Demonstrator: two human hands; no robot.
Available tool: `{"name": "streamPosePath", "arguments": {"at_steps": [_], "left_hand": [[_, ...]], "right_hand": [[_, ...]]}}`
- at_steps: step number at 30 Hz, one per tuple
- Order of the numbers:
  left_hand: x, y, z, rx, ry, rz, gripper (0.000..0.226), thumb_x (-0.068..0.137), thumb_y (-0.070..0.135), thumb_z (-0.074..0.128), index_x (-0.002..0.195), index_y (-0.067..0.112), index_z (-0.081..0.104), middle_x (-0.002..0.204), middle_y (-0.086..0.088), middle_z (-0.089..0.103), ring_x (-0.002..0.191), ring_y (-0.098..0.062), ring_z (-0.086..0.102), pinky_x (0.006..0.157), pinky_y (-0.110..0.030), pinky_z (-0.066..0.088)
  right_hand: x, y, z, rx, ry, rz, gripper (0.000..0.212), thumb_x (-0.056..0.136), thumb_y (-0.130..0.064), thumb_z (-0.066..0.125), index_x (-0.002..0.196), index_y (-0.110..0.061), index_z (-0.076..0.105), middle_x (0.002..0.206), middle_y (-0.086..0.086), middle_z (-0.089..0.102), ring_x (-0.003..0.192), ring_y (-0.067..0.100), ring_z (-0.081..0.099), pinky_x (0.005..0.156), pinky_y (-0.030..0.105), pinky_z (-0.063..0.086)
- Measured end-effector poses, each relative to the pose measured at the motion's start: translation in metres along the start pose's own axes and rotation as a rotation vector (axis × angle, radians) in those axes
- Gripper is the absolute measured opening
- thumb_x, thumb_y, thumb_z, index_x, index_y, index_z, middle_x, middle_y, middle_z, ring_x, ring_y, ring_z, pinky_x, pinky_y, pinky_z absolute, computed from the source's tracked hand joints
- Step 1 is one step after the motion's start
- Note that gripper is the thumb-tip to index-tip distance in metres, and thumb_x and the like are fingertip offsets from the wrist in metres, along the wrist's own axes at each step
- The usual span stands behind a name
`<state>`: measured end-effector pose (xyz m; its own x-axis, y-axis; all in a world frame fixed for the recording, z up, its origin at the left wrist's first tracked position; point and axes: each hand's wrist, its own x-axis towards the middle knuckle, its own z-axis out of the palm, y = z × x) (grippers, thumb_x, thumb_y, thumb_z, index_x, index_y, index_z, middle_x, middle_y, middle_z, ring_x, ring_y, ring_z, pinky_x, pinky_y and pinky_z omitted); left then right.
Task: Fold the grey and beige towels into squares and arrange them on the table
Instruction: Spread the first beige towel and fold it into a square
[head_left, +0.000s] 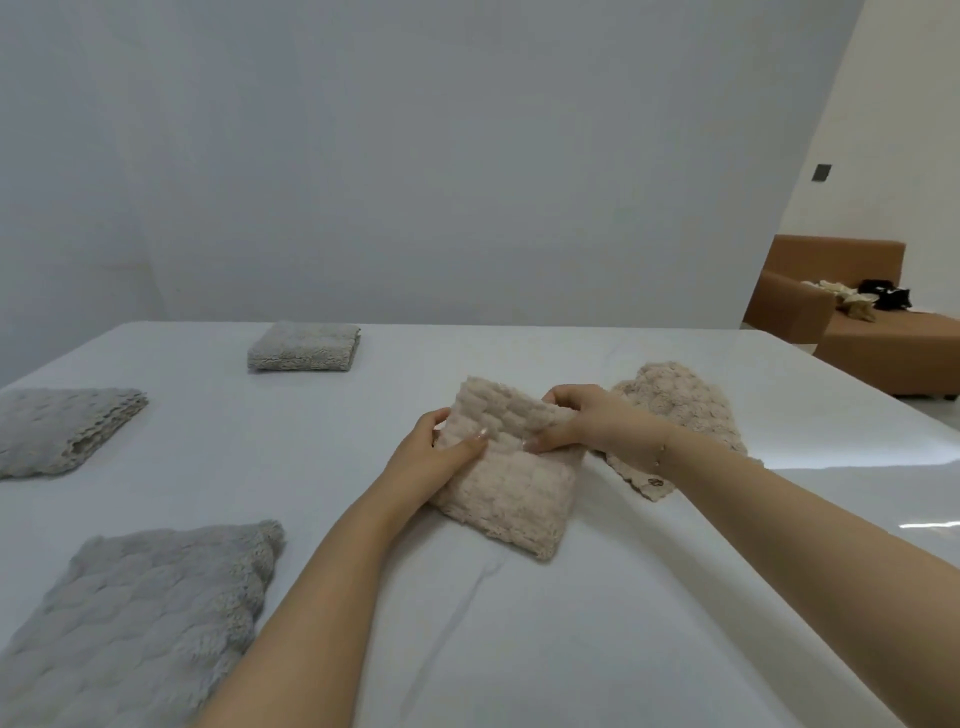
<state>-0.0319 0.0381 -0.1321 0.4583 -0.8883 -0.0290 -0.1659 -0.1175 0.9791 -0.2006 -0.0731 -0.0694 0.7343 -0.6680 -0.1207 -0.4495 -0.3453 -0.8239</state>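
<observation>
We have the beige towel (511, 467) mid-bench, near edge resting on the white bench (571, 649), far half raised. Our left hand (441, 457) pinches its left edge and our right hand (582, 421) its top corner (both grips curled round cloth). We should bring edge to edge squarely, then press the crease flat.
</observation>
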Motion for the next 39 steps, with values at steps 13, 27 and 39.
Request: {"name": "streamPosePath", "arguments": {"at_steps": [13, 27, 39], "left_hand": [[0.005, 0.020, 0.018, -0.534, 0.088, 0.056, 0.035, 0.080, 0.019, 0.074, 0.112, 0.013, 0.061, 0.105, -0.006, 0.073, 0.097, -0.024, 0.070, 0.092, -0.047, 0.052], [0.166, 0.061, 0.062, -0.636, 0.021, 0.009, 0.036, 0.085, 0.015, 0.068, 0.119, 0.009, 0.057, 0.104, -0.007, 0.073, 0.095, -0.021, 0.070, 0.073, -0.029, 0.059], [0.222, 0.004, 0.108, 0.621, 0.147, 0.368, 0.032, 0.093, 0.033, 0.054, 0.124, 0.026, 0.056, 0.129, 0.012, 0.055, 0.122, -0.008, 0.047, 0.106, -0.028, 0.031]], "right_hand": [[0.024, 0.016, -0.020, 0.640, 0.038, 0.037, 0.056, 0.068, -0.033, 0.077, 0.115, -0.005, 0.062, 0.099, 0.011, 0.066, 0.073, 0.017, 0.054, 0.064, 0.025, 0.042], [0.133, 0.033, -0.118, 0.621, 0.300, -0.016, 0.031, 0.080, -0.011, 0.073, 0.109, -0.009, 0.064, 0.101, 0.012, 0.072, 0.086, 0.026, 0.071, 0.073, 0.034, 0.060], [0.235, 0.124, -0.209, 0.619, 0.274, 0.334, 0.032, 0.086, -0.018, 0.066, 0.114, -0.006, 0.058, 0.095, 0.006, 0.067, 0.079, 0.018, 0.064, 0.070, 0.028, 0.055]]}}
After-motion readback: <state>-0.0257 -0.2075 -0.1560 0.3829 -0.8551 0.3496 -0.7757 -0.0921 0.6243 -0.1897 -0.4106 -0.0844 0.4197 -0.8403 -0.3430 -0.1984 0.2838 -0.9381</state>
